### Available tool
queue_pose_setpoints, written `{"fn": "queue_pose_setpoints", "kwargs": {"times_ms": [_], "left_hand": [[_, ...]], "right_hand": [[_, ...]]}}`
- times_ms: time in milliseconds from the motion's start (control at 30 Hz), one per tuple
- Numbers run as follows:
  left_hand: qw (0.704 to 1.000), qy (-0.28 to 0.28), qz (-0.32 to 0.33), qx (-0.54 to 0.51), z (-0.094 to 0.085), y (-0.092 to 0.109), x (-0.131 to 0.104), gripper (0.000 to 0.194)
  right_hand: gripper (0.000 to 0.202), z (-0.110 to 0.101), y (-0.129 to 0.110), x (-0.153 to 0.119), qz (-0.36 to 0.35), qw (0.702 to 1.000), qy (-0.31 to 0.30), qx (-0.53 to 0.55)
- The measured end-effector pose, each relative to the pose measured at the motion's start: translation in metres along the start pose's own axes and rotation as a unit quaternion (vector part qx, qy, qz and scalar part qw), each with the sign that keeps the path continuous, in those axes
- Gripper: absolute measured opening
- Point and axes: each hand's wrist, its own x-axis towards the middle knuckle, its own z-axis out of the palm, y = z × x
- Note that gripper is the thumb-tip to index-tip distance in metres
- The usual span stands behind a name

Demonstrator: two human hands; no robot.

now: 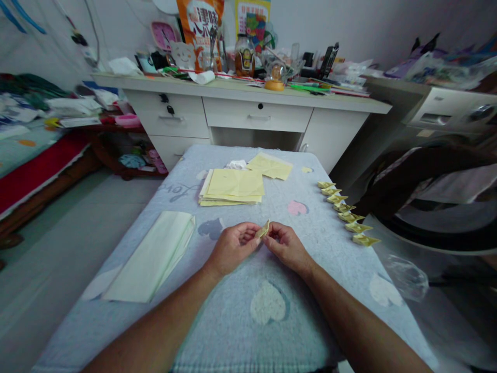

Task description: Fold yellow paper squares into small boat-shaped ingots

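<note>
A small folded piece of yellow paper (263, 230) is pinched between both hands above the middle of the cloth-covered table (310, 321). My left hand (235, 246) grips its left side, and my right hand (288, 246) holds its right side. Beyond the hands lies a stack of yellow paper sheets (236, 184), with looser creased sheets (271, 166) behind it to the right. Several small folded yellow paper pieces (355, 227) stand in a row along the table's right edge. A long folded pale green paper (151, 259) rests left of my left hand.
Crumpled white tissue (236, 165) lies behind the stack. A white desk (258, 114) crowded with jars and packets stands beyond the table. At the right is a washing machine (458, 111) with dark cloth in its door; a bed (31, 155) is at the left.
</note>
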Motion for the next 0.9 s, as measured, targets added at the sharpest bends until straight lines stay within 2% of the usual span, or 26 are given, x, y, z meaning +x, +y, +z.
{"fn": "queue_pose_setpoints", "kwargs": {"times_ms": [167, 367, 600, 700, 800, 900], "left_hand": [[0.994, 0.046, 0.035, 0.089, 0.008, 0.002, -0.001, 0.018], [0.986, 0.072, 0.068, 0.137, 0.014, 0.008, -0.004, 0.02], [0.996, 0.051, 0.039, 0.058, 0.009, 0.007, -0.004, 0.024], [0.999, 0.042, 0.011, -0.008, 0.006, 0.003, -0.003, 0.02], [0.997, 0.035, -0.012, -0.073, 0.007, -0.002, -0.001, 0.016], [0.994, 0.036, -0.025, -0.097, 0.009, -0.007, 0.0, 0.015]], "right_hand": [[0.003, 0.008, -0.003, 0.0, 0.019, 0.992, 0.076, -0.097], [0.01, 0.007, -0.002, -0.002, 0.004, 0.998, 0.06, -0.023], [0.018, 0.005, 0.005, -0.001, 0.009, 0.998, 0.059, -0.008], [0.011, 0.005, 0.01, 0.001, 0.024, 0.995, 0.066, 0.068], [0.019, 0.006, 0.013, 0.002, 0.025, 0.986, 0.081, 0.146], [0.018, 0.007, 0.013, 0.003, 0.021, 0.984, 0.073, 0.162]]}}
